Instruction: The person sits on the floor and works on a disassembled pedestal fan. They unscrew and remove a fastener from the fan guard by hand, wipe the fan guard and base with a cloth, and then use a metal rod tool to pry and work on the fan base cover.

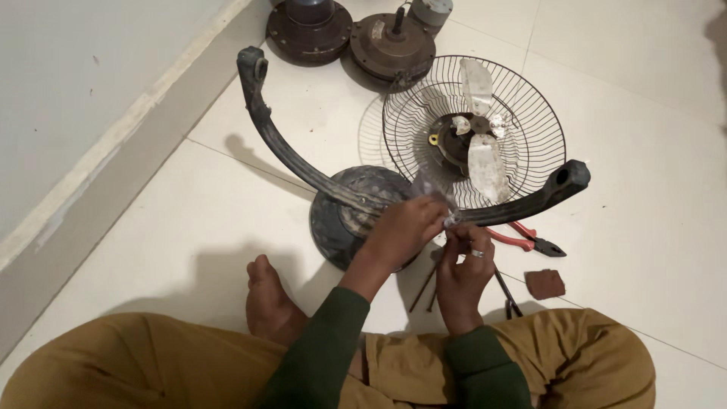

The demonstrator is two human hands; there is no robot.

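Observation:
I sit on the floor with a dark U-shaped fan bracket (280, 148) on its round base (333, 220) in front of me. My left hand (405, 231) grips a small clear plastic bag (432, 185) at the middle of the bracket. My right hand (462, 265), with a ring on one finger, pinches a small metal part at the bag's lower edge beside the left hand. Behind the bracket lies a wire fan guard (522, 113) with worn blades (485, 163) and a hub inside it.
Red-handled pliers (530, 241) lie on the tiles right of my hands, with a brown pad (544, 284) and thin rods (424, 288) close by. Two rusty motor parts (307, 30) (392, 49) stand at the back near the wall. My bare foot (266, 299) rests on the left.

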